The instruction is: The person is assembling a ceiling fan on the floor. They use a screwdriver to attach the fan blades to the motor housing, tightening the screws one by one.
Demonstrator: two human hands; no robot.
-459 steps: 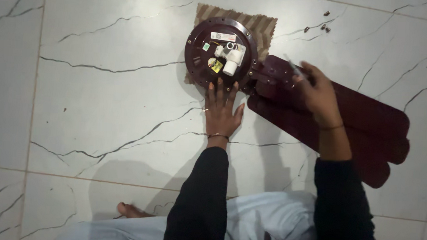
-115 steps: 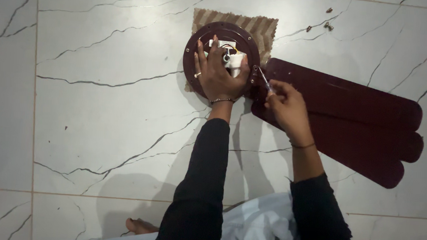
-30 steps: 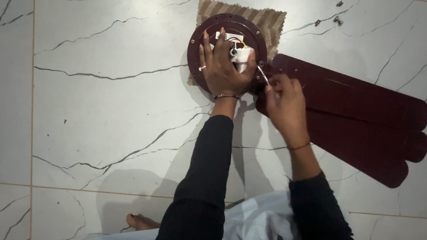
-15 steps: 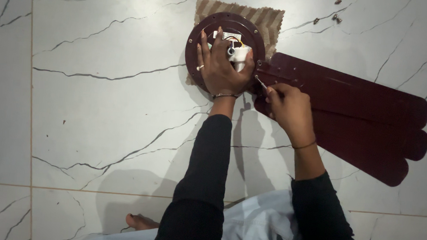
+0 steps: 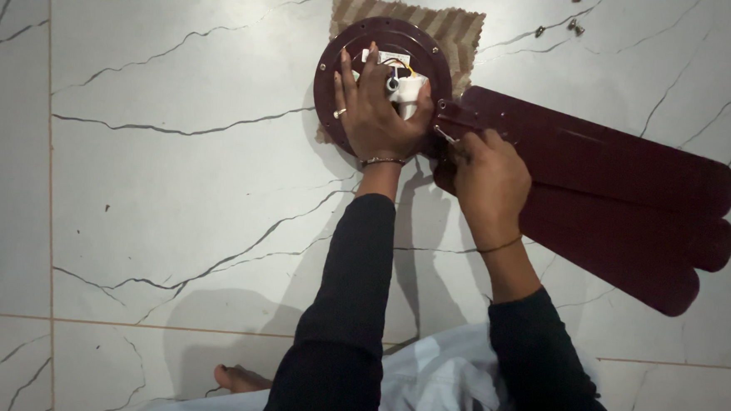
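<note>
On the pale veined floor tiles [image 5: 158, 178], seated low with a bare foot [image 5: 240, 380] tucked at the lower edge, working over a dark maroon ceiling fan motor housing [image 5: 349, 50] that rests on a striped brown mat [image 5: 462, 31]. Judged from how things lie: housing set face up with white wiring parts [image 5: 407, 89] exposed in the middle, stacked maroon fan blades [image 5: 600, 184] fanned out to the right and meeting the housing at its right rim, a few loose screws [image 5: 571, 23] lying well apart on the tiles near the top edge, so seemingly partway through, with fasteners off the fan and the blade joint in hand, not finished. Starting at the left: left hand [image 5: 379, 114] spread flat across the housing, fingers splayed, palm pressing down on it, ring showing on one finger, bangle at the wrist, a grip that steadies rather than clasps, open and resting on top. Moving right: right hand [image 5: 488, 174] curled closed at the blade root, fingers pinched around a slim screwdriver [image 5: 446, 135] whose tip points at the bracket just beside the housing rim; too small to tell whether the tip sits in a screw head. Further right: only blades lying flat on the floor, untouched past the root
</note>
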